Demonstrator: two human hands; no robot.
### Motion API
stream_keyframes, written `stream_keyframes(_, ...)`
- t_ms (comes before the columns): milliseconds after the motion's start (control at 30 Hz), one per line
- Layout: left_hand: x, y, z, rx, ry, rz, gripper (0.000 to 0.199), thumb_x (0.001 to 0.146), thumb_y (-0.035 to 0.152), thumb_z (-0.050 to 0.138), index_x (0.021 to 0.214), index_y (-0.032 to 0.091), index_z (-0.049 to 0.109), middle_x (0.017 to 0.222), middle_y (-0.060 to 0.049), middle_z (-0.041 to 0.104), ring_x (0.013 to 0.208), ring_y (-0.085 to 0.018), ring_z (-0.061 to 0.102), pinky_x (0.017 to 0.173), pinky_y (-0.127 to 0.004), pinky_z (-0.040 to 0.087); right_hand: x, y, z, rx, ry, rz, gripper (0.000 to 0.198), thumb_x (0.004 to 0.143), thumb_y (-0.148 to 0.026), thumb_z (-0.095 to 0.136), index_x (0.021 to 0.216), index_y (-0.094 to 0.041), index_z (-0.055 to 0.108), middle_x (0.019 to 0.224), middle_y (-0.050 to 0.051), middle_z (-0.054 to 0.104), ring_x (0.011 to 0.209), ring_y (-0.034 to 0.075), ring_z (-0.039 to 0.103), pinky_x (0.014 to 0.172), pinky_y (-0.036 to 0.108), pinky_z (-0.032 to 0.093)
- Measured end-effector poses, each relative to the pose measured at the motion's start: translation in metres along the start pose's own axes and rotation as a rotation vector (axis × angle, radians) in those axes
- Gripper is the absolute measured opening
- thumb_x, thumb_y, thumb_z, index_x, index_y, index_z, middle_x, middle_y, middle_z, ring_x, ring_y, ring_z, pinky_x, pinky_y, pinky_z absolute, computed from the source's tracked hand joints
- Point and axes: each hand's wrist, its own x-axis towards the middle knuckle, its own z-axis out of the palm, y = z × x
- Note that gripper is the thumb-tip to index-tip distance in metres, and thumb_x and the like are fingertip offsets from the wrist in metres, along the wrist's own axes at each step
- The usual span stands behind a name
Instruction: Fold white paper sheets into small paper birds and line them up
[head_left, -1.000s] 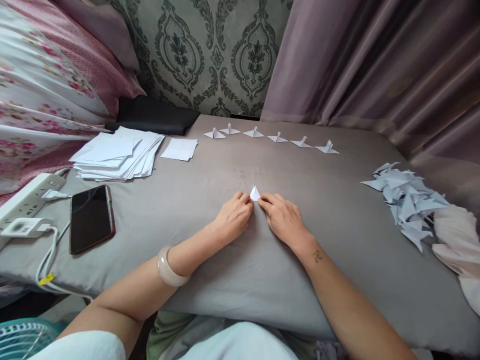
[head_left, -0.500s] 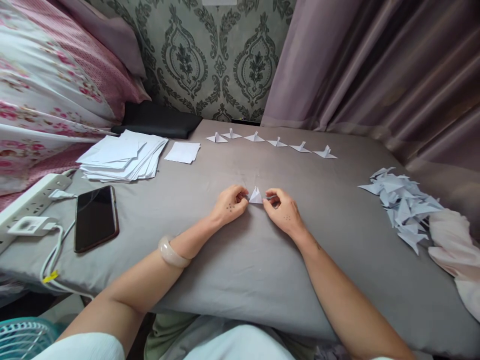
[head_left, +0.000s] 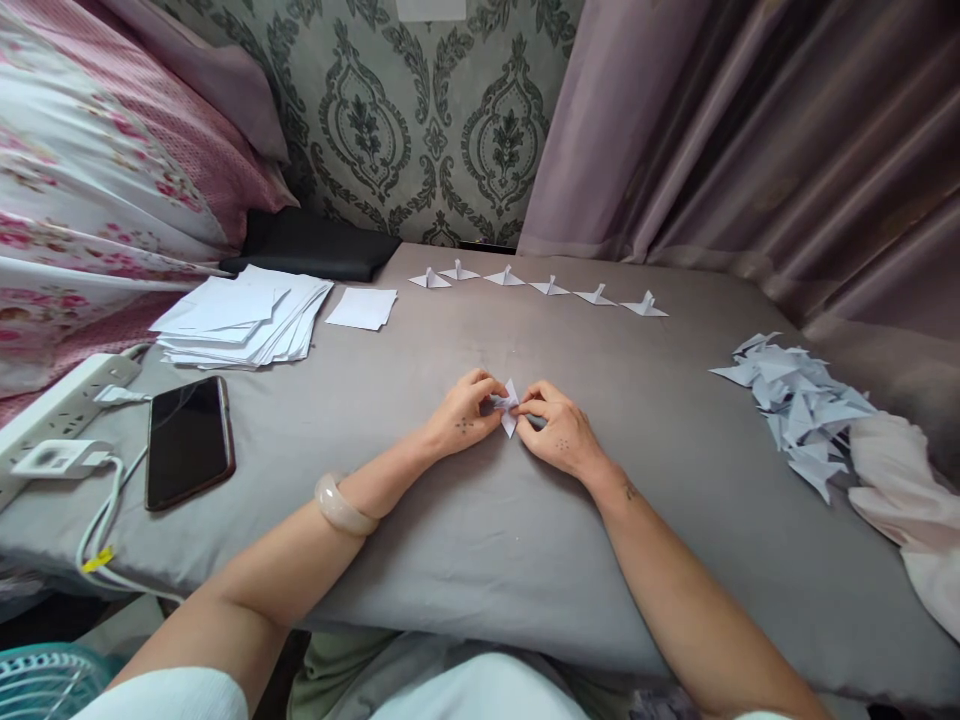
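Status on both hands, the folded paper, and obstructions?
Left hand, right hand: both pinching, one each side. White folded paper between them, partly hidden. Row of folded pieces farther back, out of the way.

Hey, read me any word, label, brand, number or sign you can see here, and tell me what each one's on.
Nothing can be read clearly.
White charger: faint grey print, too small and blurred to read.
Right wrist: one dark mark, too blurred to make out.
Left hand and right hand: small dark marks, no readable lettering.
Phone: dark screen, no text visible.
Folded paper: no lettering visible.
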Motion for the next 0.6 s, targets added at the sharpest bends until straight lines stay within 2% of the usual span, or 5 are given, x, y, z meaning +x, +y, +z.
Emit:
stream_keyframes(100, 0.002, -0.003, 0.003, 0.105, -0.028, 0.06, 0.012, 0.081, 0.014, 0.056, 0.09, 0.017, 0.064, 0.09, -0.006, 0.059, 0.08, -0.015, 0.055, 0.074, -0.027, 0.047, 0.001, 0.0, 0.0, 0.012, 0.022, 0.041, 0.01, 0.078, -0.022, 0.056, 0.085, -0.022, 0.064, 0.09, 0.001, 0.061, 0.076, 0.013, 0.058, 0.068, 0.026, 0.042)
stream_keyframes(167, 0.004, -0.003, 0.004, 0.183, -0.061, 0.089, 0.011, 0.084, 0.015, 0.056, 0.09, 0.017, 0.064, 0.088, -0.006, 0.061, 0.084, -0.018, 0.054, 0.077, -0.03, 0.046, 0.002, 0.0, 0.0, 0.025, 0.029, 0.08, 0.015, 0.078, -0.023, 0.059, 0.092, -0.023, 0.061, 0.087, 0.0, 0.061, 0.073, 0.013, 0.057, 0.066, 0.025, 0.041)
stream_keyframes(333, 0.007, -0.005, 0.005, 0.261, -0.11, 0.102, 0.013, 0.088, 0.019, 0.053, 0.09, 0.018, 0.066, 0.088, -0.006, 0.064, 0.084, -0.019, 0.054, 0.076, -0.029, 0.045, 0.003, 0.003, 0.003, -0.013, -0.021, 0.063, 0.014, 0.085, -0.024, 0.054, 0.094, -0.025, 0.064, 0.094, 0.001, 0.062, 0.081, 0.013, 0.059, 0.068, 0.025, 0.041)
stream_keyframes(467, 0.009, -0.006, 0.003, 0.376, -0.091, 0.157, 0.021, 0.093, 0.023, 0.046, 0.094, 0.017, 0.066, 0.093, -0.008, 0.065, 0.087, -0.02, 0.054, 0.079, -0.033, 0.043, 0.004, 0.002, 0.005, -0.068, -0.019, 0.071, 0.017, 0.09, -0.026, 0.048, 0.096, -0.024, 0.065, 0.099, 0.003, 0.062, 0.08, 0.014, 0.059, 0.065, 0.025, 0.039)
stream_keyframes(600, 0.012, -0.008, 0.001, 0.381, -0.093, 0.096, 0.02, 0.092, 0.023, 0.047, 0.095, 0.018, 0.066, 0.096, -0.008, 0.065, 0.089, -0.021, 0.054, 0.08, -0.034, 0.041, 0.008, 0.002, 0.007, -0.1, -0.024, 0.08, 0.019, 0.092, -0.027, 0.046, 0.098, -0.024, 0.064, 0.102, 0.004, 0.062, 0.084, 0.016, 0.058, 0.064, 0.027, 0.037)
